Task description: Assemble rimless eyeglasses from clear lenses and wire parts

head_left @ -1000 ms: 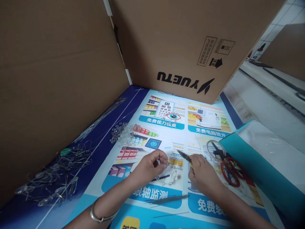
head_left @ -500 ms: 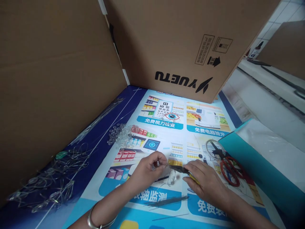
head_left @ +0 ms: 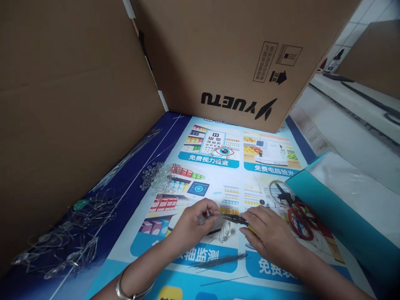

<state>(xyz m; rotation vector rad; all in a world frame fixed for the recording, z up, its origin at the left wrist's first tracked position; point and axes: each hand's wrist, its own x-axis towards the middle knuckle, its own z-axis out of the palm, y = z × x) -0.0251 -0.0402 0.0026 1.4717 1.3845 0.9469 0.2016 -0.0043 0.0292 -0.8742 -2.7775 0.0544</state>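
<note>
Near the middle of the printed sheet [head_left: 218, 196], my left hand [head_left: 196, 221] pinches a thin wire, with clear beads [head_left: 224, 233] hanging just below and to the right of the fingertips. My right hand [head_left: 265, 233] is wrapped round pliers [head_left: 234, 218] with dark jaws and yellow-and-black handles. The jaw tips point left and meet the wire right beside my left fingertips. Whether the jaws bite the wire is too small to tell. A bundle of thin dark wires [head_left: 218, 262] lies on the sheet below my hands.
Clear loose beads [head_left: 159, 177] are heaped left of centre. Tangled beaded wire pieces [head_left: 68, 233] and straight wires [head_left: 125, 160] lie at the left. Red-handled scissors [head_left: 300, 221] and a wire coil [head_left: 278, 191] rest by a teal-and-white box [head_left: 343, 200] at the right. Cardboard walls [head_left: 237, 54] stand behind and left.
The whole view has shifted slightly. Both hands keep nearly the same place and grip, with the plier jaws turned a little at my left fingertips.
</note>
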